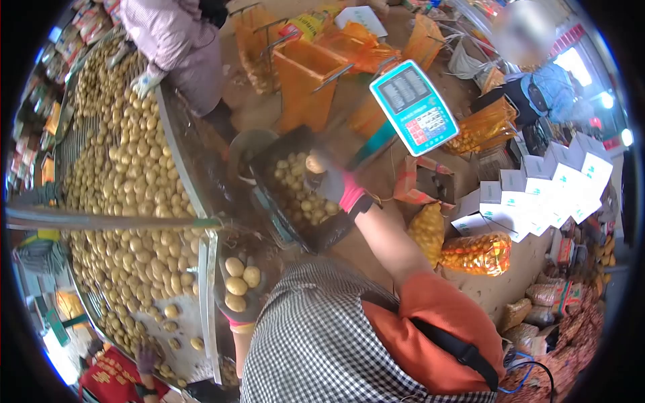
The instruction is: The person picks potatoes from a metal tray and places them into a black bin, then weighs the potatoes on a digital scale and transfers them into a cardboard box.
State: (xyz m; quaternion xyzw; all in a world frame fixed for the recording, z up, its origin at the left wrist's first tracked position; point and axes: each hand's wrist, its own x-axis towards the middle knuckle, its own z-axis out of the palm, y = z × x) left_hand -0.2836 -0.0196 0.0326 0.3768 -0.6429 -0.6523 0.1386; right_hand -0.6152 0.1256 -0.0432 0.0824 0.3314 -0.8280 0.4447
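Note:
My right hand (327,183), in a dark grey glove with a pink cuff, reaches over a black crate (336,232) of potatoes. A single potato (314,163) is at its fingertips; the hand is slightly blurred. At the lower left, beside the metal edge of the sorting table (209,302), my left hand (250,303) is turned up in a similar glove. Several larger potatoes (236,285) rest in its palm and fingers. Many potatoes (144,174) cover the slatted table to the left.
A scale display (414,107) stands beyond the crate. Orange mesh bags (309,74), filled potato sacks (476,254) and white boxes (531,195) lie around. Co-workers are at the upper left (171,47), upper right (551,91) and lower left (117,376). A metal bar (114,219) crosses the table.

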